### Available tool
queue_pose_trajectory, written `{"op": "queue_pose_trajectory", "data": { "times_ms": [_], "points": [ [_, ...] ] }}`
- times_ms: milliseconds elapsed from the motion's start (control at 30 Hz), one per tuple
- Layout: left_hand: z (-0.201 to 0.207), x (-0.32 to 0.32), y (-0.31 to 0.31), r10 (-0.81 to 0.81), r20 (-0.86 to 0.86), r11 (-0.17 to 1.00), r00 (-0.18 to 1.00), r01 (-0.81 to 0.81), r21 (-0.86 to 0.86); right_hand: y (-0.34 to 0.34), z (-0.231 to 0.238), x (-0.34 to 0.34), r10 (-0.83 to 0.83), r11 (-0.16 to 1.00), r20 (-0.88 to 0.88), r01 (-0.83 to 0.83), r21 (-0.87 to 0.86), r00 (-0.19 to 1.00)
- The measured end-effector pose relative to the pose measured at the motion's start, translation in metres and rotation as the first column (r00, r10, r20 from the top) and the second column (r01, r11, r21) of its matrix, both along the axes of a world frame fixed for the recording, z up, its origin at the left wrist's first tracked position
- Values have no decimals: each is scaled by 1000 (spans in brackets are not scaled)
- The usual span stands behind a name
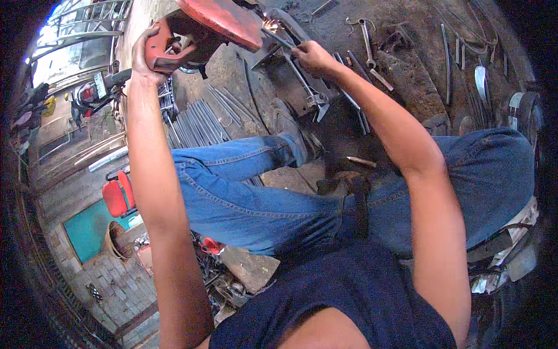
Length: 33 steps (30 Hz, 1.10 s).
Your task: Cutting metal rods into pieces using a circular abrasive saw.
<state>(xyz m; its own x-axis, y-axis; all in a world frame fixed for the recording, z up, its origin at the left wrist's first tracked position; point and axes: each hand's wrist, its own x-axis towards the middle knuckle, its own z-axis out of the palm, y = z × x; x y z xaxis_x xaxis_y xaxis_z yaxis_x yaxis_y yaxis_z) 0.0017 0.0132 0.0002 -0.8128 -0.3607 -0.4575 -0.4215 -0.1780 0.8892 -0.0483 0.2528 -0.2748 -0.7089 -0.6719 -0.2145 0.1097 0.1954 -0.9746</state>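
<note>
At the upper left, my left hand (146, 57) is wrapped around the red handle of a cut-off saw (224, 22), whose red guard slants over the floor. Small orange sparks (271, 25) show at the guard's right end. My right hand (315, 59) is closed on a thin metal rod (280, 39), which runs up and left toward the sparks. The saw's blade and the rod's far end cannot be made out clearly. Below the right hand lies a dark metal tool with a pale jaw-like end (318, 103).
Many cut metal rods (200, 125) lie on the floor left of my legs. A combination wrench (367, 43) and long bars (446, 64) lie on the right. Farther left are a motorbike (87, 96), a red chair (115, 199) and a wicker basket (118, 239).
</note>
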Motion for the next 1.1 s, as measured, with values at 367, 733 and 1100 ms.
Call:
{"op": "queue_pose_trajectory", "data": {
  "times_ms": [367, 733, 1100],
  "points": [
    [2, -2, 1, 122, 37, 992, 992, -122, 4, -7, -25, 9, -66, 997, -522, 75, -4, 851],
    [4, -5, -6, 68, 75, 998, 995, -69, 15, 16, -6, 19, -19, 1000, -730, 27, -1, 683],
    [2, -2, -4, 78, 6, 996, 997, -78, 45, 14, -11, 14, 41, 995, -798, 48, 87, 602]
  ]
}}
